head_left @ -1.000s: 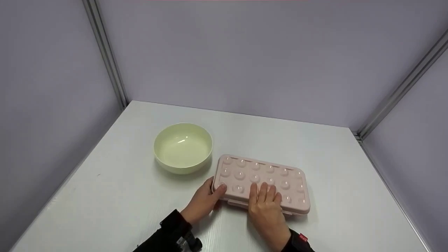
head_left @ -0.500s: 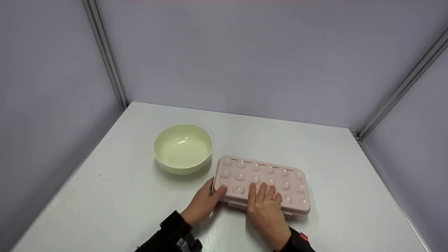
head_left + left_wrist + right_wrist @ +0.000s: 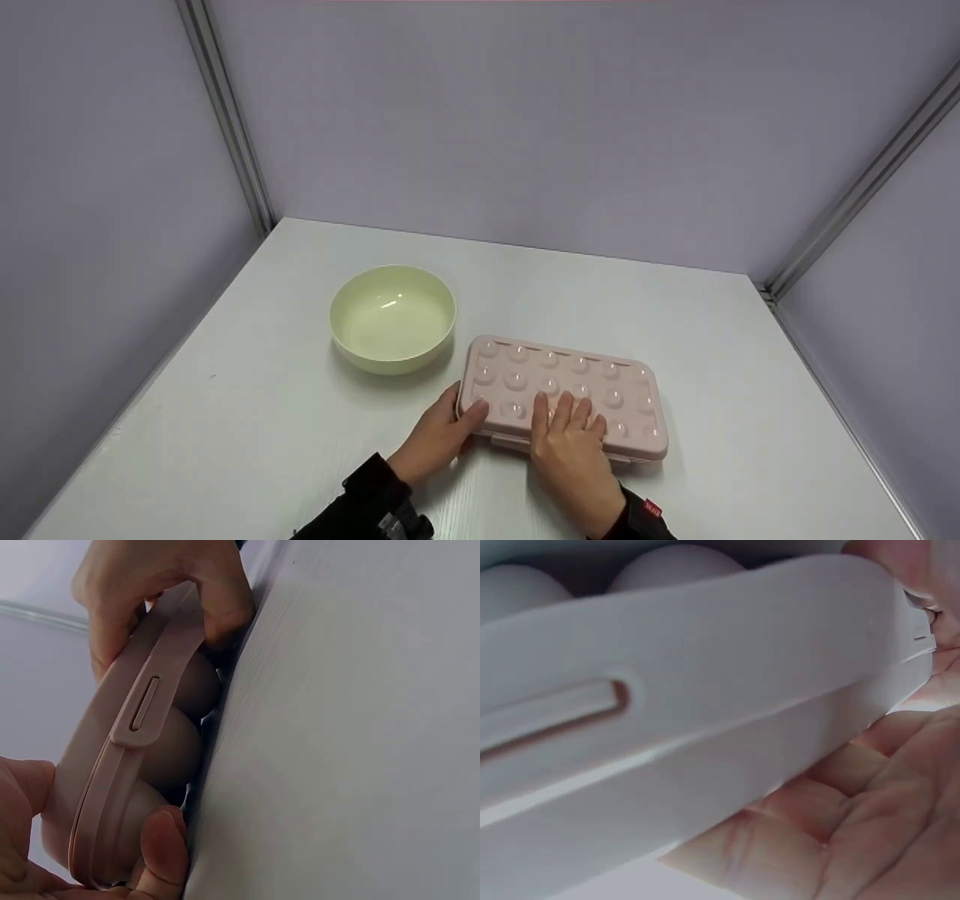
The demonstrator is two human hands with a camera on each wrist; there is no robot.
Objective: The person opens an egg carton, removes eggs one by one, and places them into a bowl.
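Note:
A pink plastic egg box, its lid down and covered in rounded bumps, lies on the table in the head view. My left hand grips its near left corner, thumb on the lid and fingers beneath. Over the near edge, my right hand lays spread fingers on the lid. In the left wrist view that right hand's thumb bends down to the front side below the lid, beside a clip latch. Round egg cups show under the rim there. The right wrist view has the box's front wall close up.
A pale green bowl stands on the white table, behind and left of the egg box; no contents show in it. Grey walls enclose the table at the back and both sides.
The egg box has shifted very slightly toward the near side and right with both hands on it. The hands keep nearly the same hold, and the bowl stays put.

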